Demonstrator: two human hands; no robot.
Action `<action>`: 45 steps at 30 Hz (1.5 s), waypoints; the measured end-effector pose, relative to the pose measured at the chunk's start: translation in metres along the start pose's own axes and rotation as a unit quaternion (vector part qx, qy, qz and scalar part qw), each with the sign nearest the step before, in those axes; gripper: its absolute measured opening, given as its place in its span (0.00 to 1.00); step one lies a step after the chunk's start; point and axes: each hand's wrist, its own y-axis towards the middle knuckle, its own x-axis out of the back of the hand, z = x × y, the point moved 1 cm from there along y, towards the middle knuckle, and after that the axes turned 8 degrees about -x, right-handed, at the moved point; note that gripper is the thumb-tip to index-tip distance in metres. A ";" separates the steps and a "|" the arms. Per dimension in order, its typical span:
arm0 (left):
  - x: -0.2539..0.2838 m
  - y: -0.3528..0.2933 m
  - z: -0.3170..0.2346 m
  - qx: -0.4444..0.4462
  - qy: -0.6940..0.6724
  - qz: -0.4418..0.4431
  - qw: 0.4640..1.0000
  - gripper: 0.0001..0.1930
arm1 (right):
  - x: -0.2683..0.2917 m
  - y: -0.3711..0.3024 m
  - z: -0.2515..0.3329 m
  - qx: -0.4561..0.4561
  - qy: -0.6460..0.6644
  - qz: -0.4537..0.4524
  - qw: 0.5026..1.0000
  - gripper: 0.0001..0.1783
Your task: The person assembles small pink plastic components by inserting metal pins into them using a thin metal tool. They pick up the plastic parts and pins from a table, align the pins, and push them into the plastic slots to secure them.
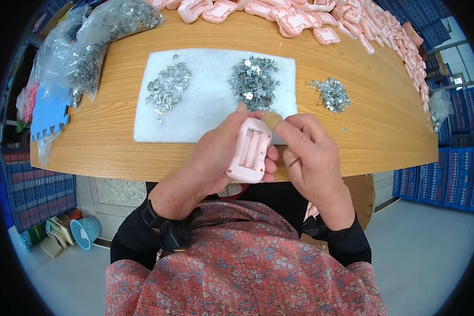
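Note:
My left hand (pixel 210 152) is closed round a pale pink plastic casing (pixel 238 169), held tilted above the table's front edge. An open battery compartment with two long slots faces up, and a small metal contact shows at its far end. My right hand (pixel 316 152) is at the casing's far right corner. One of its digits, wrapped in a tan band, reaches over that corner, while the other fingers are curled in. Whether a small part is pinched there is hidden. Beyond the hands, a heap of metal contact pieces (pixel 254 79) lies on a white foam mat (pixel 205 124).
A looser pile of metal pieces (pixel 168 87) is on the mat's left, and another small pile (pixel 334 95) lies right of it. Many pink casings (pixel 295 21) line the far and right edges. Plastic bags of metal parts (pixel 92 63) and a blue foam tile (pixel 50 110) occupy the left.

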 end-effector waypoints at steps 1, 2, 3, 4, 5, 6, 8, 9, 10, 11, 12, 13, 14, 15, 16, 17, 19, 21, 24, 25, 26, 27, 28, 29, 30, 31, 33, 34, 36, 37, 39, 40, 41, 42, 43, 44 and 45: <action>0.000 0.000 -0.001 -0.013 0.005 -0.002 1.000 0.29 | -0.002 -0.001 0.000 0.019 -0.013 0.009 1.000 0.20; -0.001 -0.001 -0.001 -0.024 0.010 -0.003 1.000 0.29 | -0.005 -0.004 -0.002 0.036 -0.027 0.018 0.999 0.20; -0.002 -0.001 -0.001 -0.035 0.014 -0.004 0.999 0.29 | -0.007 -0.005 -0.003 0.053 -0.040 0.027 0.997 0.19; -0.002 -0.001 0.000 -0.029 0.016 -0.003 0.999 0.29 | -0.005 -0.006 -0.004 0.054 -0.022 0.019 0.998 0.19; -0.003 -0.002 0.000 -0.024 0.018 -0.003 1.000 0.29 | -0.002 -0.006 -0.007 0.056 -0.004 0.010 0.998 0.19; -0.004 -0.003 0.001 -0.019 0.019 -0.002 1.000 0.29 | 0.000 -0.006 -0.008 0.057 0.014 0.002 0.998 0.18; -0.003 -0.002 0.002 -0.025 0.019 0.009 0.999 0.29 | 0.003 -0.001 0.000 0.011 0.058 -0.016 0.998 0.15; -0.002 -0.002 0.002 -0.028 0.018 0.015 0.999 0.29 | 0.004 0.000 0.003 -0.011 0.079 -0.025 0.996 0.13; -0.002 -0.002 0.002 -0.031 0.024 0.017 0.999 0.29 | 0.002 0.000 0.004 -0.014 0.084 -0.026 0.996 0.12; -0.003 -0.003 0.003 -0.034 0.029 0.020 0.999 0.29 | 0.001 0.000 0.005 -0.017 0.088 -0.026 0.996 0.11; -0.003 -0.003 0.003 -0.036 0.035 0.023 0.998 0.29 | 0.000 -0.001 0.005 -0.020 0.093 -0.027 0.995 0.09; -0.003 -0.003 0.004 -0.036 0.032 0.030 0.998 0.29 | -0.001 0.000 0.005 -0.017 0.091 -0.020 0.996 0.09; -0.003 -0.002 0.005 -0.036 0.029 0.037 0.998 0.29 | -0.001 0.001 0.005 -0.013 0.089 -0.012 0.996 0.08; -0.004 -0.002 0.006 -0.036 0.026 0.044 0.998 0.29 | -0.002 0.002 0.004 -0.009 0.087 -0.005 0.996 0.08; -0.004 -0.003 0.006 -0.033 0.026 0.037 0.998 0.28 | -0.003 0.002 0.005 -0.009 0.090 -0.004 0.996 0.07; -0.006 -0.003 0.006 -0.030 0.026 0.031 0.999 0.28 | -0.005 0.002 0.005 -0.008 0.093 -0.005 0.996 0.07; -0.007 -0.004 0.006 -0.028 0.035 0.022 0.999 0.28 | -0.007 0.002 0.004 0.002 0.082 -0.006 0.997 0.07; -0.006 -0.005 0.009 -0.028 0.053 0.017 0.998 0.28 | -0.009 0.000 0.003 0.021 0.055 -0.007 0.998 0.07; -0.003 -0.005 0.011 -0.022 0.096 0.022 0.995 0.28 | -0.006 0.007 0.006 0.087 -0.021 -0.010 0.996 0.09; -0.001 -0.005 0.011 -0.032 0.104 0.027 0.994 0.28 | -0.006 0.009 0.006 0.091 -0.024 -0.004 0.996 0.09; 0.000 -0.005 0.011 -0.043 0.114 0.034 0.992 0.27 | -0.005 0.010 0.007 0.096 -0.028 0.001 0.995 0.10; 0.000 -0.005 0.011 -0.053 0.123 0.039 0.990 0.27 | -0.004 0.010 0.007 0.101 -0.032 0.006 0.994 0.10; -0.001 -0.006 0.011 -0.049 0.114 0.038 0.992 0.27 | -0.004 0.010 0.006 0.098 -0.018 0.008 0.995 0.10; -0.002 -0.008 0.010 -0.044 0.106 0.037 0.993 0.27 | -0.004 0.010 0.005 0.094 -0.005 0.009 0.995 0.10; -0.003 -0.008 0.009 -0.039 0.098 0.036 0.994 0.27 | -0.004 0.010 0.005 0.091 0.009 0.010 0.996 0.10; -0.002 -0.007 0.010 -0.033 0.092 0.037 0.995 0.28 | -0.005 0.009 0.004 0.089 0.016 0.004 0.996 0.10; 0.000 -0.005 0.011 -0.021 0.080 0.036 0.996 0.28 | -0.008 0.007 0.002 0.086 0.032 -0.008 0.996 0.10; -0.001 -0.005 0.011 -0.023 0.077 0.037 0.996 0.28 | -0.008 0.007 0.002 0.080 0.038 -0.009 0.996 0.10; -0.003 -0.005 0.009 -0.026 0.073 0.041 0.996 0.28 | -0.007 0.007 0.000 0.066 0.050 -0.010 0.997 0.10; -0.004 -0.005 0.009 -0.022 0.068 0.039 0.997 0.28 | -0.007 0.006 -0.001 0.062 0.052 -0.007 0.997 0.10; -0.005 -0.005 0.008 -0.016 0.058 0.035 0.998 0.28 | -0.007 0.007 -0.002 0.056 0.056 -0.003 0.997 0.10; -0.005 -0.005 0.008 -0.014 0.056 0.033 0.998 0.28 | -0.006 0.007 -0.002 0.055 0.055 -0.002 0.997 0.10; -0.005 -0.004 0.009 -0.012 0.053 0.032 0.998 0.28 | -0.006 0.007 -0.002 0.054 0.053 -0.001 0.997 0.10; -0.005 -0.004 0.010 -0.010 0.050 0.031 0.998 0.28 | -0.005 0.007 -0.003 0.052 0.051 -0.001 0.997 0.10; -0.005 -0.003 0.010 -0.013 0.061 0.034 0.997 0.28 | -0.004 0.007 -0.002 0.049 0.049 0.006 0.998 0.10; -0.005 -0.003 0.011 -0.016 0.070 0.037 0.997 0.28 | -0.004 0.006 -0.001 0.046 0.047 0.013 0.998 0.10; -0.004 -0.003 0.012 -0.019 0.080 0.039 0.996 0.28 | -0.004 0.006 -0.001 0.042 0.046 0.020 0.998 0.09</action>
